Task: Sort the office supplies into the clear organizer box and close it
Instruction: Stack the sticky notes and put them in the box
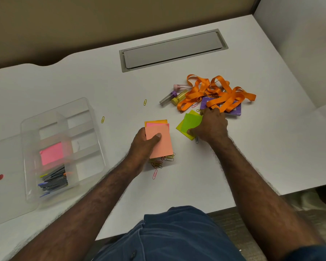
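— What is each hand holding?
— Left hand (142, 146) grips a stack of salmon, pink and orange sticky paper pads (159, 140), thumb on top, over a little heap of coloured wire paper clips (163, 161). Right hand (211, 127) pinches green and yellow paper squares (189, 123) lying on the white table (262, 147).
— Where is the box?
— See-through plastic organizer box (64, 147) sits open on the left, well apart from both hands. It has dark pens (54, 180) in the near part and a pink pad (52, 153) behind them.
— And farther back?
— Orange ribbon lanyards (218, 93) lie tangled over a purple badge holder (205, 103), beside three small plastic tubes (174, 96).
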Demonstrator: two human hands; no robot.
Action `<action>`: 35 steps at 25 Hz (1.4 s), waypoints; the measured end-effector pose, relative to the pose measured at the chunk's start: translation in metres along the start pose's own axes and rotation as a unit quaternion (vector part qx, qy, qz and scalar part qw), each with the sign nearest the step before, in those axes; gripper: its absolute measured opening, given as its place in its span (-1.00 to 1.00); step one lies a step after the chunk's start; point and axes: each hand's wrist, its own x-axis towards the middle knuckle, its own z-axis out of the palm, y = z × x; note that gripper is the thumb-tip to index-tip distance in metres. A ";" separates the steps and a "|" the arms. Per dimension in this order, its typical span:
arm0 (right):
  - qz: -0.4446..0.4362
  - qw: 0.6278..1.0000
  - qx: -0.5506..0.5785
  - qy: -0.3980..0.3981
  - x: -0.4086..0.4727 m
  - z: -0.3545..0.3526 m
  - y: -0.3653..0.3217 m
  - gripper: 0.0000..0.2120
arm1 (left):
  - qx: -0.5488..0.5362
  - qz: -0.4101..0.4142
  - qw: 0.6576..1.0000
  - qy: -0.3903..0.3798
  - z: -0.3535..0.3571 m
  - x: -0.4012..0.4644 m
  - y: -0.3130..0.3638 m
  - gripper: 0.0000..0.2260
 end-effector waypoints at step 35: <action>-0.112 0.867 0.483 -0.047 -0.086 -0.034 -0.056 -0.39 | -0.091 0.032 0.995 0.024 0.009 -0.011 0.013 -0.71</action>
